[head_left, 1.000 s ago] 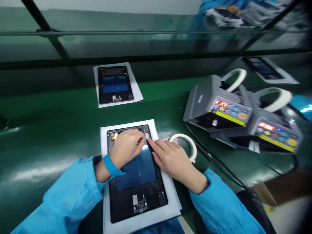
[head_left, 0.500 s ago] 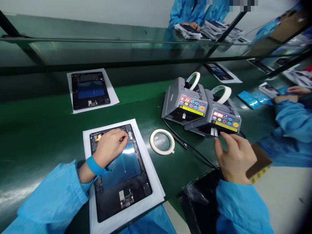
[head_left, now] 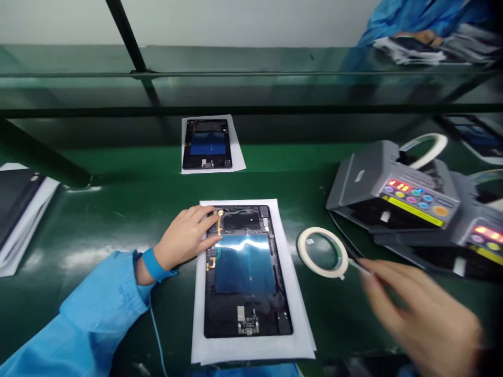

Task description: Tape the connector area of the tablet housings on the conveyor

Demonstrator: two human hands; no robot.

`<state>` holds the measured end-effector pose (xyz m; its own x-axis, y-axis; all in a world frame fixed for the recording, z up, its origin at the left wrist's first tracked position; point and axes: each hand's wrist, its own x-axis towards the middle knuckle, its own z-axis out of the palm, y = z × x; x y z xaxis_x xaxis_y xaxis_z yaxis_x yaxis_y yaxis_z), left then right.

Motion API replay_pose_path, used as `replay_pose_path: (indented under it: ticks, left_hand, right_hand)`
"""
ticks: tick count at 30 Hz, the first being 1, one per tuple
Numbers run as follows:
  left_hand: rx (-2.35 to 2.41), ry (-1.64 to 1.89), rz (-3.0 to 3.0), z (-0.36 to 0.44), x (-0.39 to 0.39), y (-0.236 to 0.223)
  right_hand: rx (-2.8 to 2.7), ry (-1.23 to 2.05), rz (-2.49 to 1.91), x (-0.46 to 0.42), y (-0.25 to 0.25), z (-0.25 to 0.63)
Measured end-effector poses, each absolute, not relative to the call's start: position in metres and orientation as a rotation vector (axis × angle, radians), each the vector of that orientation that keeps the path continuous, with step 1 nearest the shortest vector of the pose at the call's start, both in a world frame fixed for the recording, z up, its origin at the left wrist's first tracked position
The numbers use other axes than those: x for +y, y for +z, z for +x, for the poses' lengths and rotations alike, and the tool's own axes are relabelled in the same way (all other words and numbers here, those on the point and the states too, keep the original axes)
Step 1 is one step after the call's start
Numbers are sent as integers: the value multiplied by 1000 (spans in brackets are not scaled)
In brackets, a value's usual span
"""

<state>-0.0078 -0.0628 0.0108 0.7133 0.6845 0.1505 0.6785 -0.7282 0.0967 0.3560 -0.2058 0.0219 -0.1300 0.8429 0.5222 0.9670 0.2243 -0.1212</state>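
A black tablet back housing point(head_left: 247, 309) with exposed inner parts and a blue panel lies on a white sheet point(head_left: 298, 309). My left hand point(head_left: 184, 235), wearing a blue wrist strap point(head_left: 155, 264), rests its fingertips at the housing's upper left edge, next to a gold-coloured strip point(head_left: 218, 221). My right hand point(head_left: 416, 314) is motion-blurred beside a roll of white tape point(head_left: 322, 252). A thin pale strip of tape point(head_left: 363, 267) appears pinched at its fingertips.
Two grey tape dispensers point(head_left: 393, 193) stand at right. Farther back lies another tablet on white paper point(head_left: 207, 144). A dark stack point(head_left: 18, 209) sits at the left edge. A glass shelf point(head_left: 251, 86) spans the bench, and a co-worker's hand point(head_left: 420, 36) rests on stacked items beyond.
My right hand has moved away from the dispensers, over toward the tape roll, with a pale strip at its fingertips. My left hand has shifted to the tablet's left edge. The view has turned.
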Motion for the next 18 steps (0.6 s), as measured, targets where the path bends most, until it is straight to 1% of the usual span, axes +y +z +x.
replay_pose_path:
  ticks: [3, 8, 13, 18]
  left_hand:
    - [1138, 258, 2863, -7, -62, 4]
    - [1132, 311, 2833, -5, -64, 1]
    - [1129, 321, 2798, -6, -66, -3]
    - [1114, 368, 2763, -5, -66, -6]
  right_hand:
    - [-2223, -166, -1352, -156, 29, 290]
    - [-2263, -98, -1270, -82, 17, 210]
    - [-2265, -129, -1268, -57, -9, 190]
    - [-2288, -193, -1229, -57, -14, 194]
